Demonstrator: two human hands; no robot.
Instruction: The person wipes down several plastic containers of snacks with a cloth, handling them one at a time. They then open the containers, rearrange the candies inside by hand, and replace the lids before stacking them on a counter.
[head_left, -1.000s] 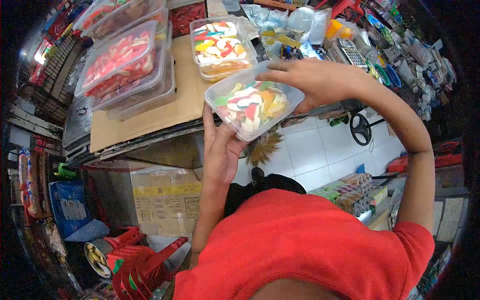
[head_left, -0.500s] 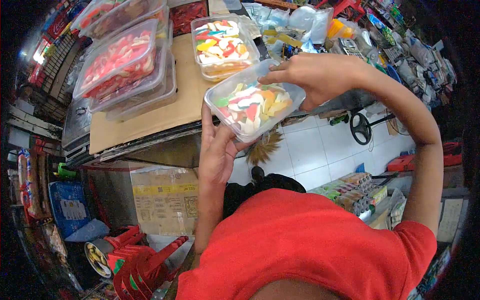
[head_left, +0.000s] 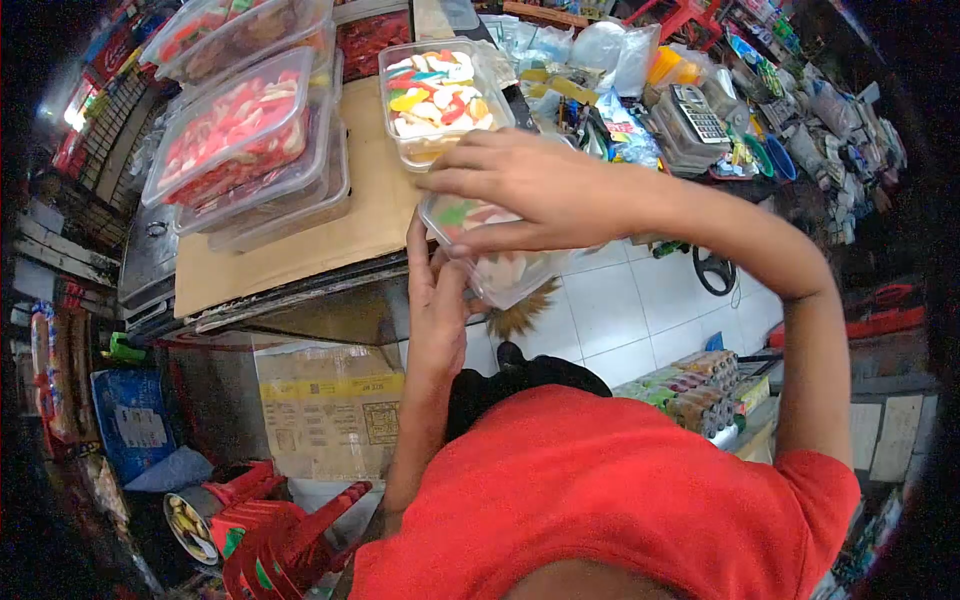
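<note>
A clear plastic tub of mixed gummy candy (head_left: 505, 275) is held tilted in front of the table edge. My left hand (head_left: 437, 320) grips its near left side, fingers under and thumb along the wall. Stretched across the top is my right hand (head_left: 530, 185), fingers spread toward the far left corner and thumb apart over the near left part; it covers much of the candy. Just beyond sits another tub of colourful gummies (head_left: 440, 100) on the cardboard sheet (head_left: 370, 190).
Stacked tubs of pink and red candy (head_left: 240, 130) stand on the table's left. Plastic bags (head_left: 635, 60) and a calculator (head_left: 700, 112) lie at the back right. Below are a cardboard box (head_left: 330, 410), red plastic chairs (head_left: 290, 535) and white floor tiles (head_left: 610, 300).
My right hand has swept left over the tub from its far right corner to its left end. The tub sits slightly lower, still in my left hand.
</note>
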